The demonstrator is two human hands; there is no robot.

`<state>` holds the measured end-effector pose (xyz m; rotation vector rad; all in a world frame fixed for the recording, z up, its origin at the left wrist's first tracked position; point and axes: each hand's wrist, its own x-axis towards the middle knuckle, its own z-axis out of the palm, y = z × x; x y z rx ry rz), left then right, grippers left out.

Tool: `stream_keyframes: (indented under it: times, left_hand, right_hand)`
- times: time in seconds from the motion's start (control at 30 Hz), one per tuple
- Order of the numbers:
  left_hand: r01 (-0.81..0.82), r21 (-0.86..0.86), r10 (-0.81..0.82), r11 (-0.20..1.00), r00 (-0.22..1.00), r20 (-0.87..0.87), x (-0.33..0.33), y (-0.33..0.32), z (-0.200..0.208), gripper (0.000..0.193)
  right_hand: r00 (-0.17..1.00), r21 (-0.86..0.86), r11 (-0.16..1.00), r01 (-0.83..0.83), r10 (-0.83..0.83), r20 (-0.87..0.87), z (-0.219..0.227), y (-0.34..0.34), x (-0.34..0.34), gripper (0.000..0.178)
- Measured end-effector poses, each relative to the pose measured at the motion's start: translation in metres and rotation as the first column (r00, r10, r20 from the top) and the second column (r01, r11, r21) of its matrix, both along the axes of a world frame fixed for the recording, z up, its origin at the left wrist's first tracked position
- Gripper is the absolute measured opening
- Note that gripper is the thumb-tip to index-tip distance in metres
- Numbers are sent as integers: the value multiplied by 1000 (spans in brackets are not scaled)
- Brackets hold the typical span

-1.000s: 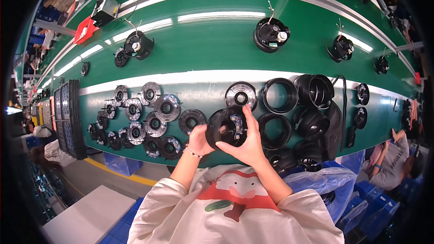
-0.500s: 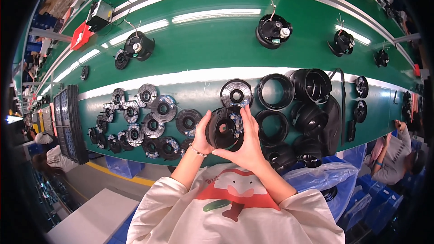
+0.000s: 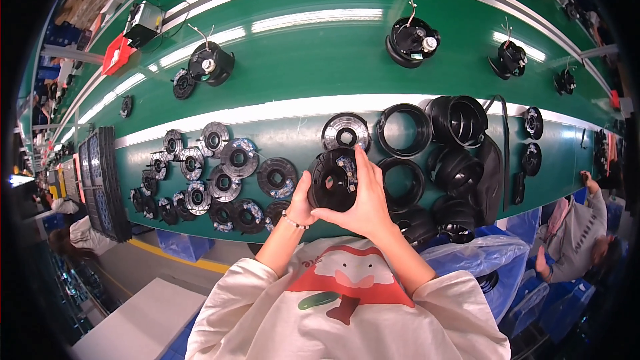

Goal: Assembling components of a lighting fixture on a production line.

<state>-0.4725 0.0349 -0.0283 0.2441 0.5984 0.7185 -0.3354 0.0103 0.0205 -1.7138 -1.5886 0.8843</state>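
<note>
Between my two hands is a round black plastic housing [image 3: 325, 190], its open face turned up. A curved circuit board with small parts shows inside its right side, and there is a hole at its middle. My left hand [image 3: 302, 201] presses against the left side of the rim. My right hand [image 3: 367, 203] wraps the right side, thumb at the near edge and fingers reaching to the far edge. Just beyond lies a black disc with a silvery ring [image 3: 346, 132]. To the right stand black rings [image 3: 405, 131], and to the left lies a black disc with a board [image 3: 277, 178].
Several disc parts [image 3: 225, 183] cover the left of the bench; black shells [image 3: 459, 122] stack at right. Beyond, wired black assemblies [image 3: 411, 41] sit on a green belt [image 3: 300, 60]. A dark tray stack [image 3: 103, 183] stands far left. A co-worker [image 3: 577, 233] is at right.
The held housing has tipped so its face shows rounder, and it has moved slightly away from me. The wired assemblies on the belt have shifted right. The co-worker's arm has dropped.
</note>
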Motion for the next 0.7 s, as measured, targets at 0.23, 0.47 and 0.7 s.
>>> stream_keyframes:
  times: [0.23, 0.47, 0.7]
  left_hand:
    - [-106, 69, 91, 992, 976, 195, -13, -17, -23, 68]
    - [-234, -176, 246, 956, 968, 46, -18, -46, -51, 57]
    - [154, -271, -235, 950, 925, -298, -36, -76, -64, 52]
  right_hand:
    - [997, -59, 995, 78, -77, 23, -1, -2, -13, 114]
    - [991, -113, 987, 113, -103, 90, -28, -24, -26, 114]
    - [986, -509, 844, -169, 145, -85, -62, -102, 2, 106]
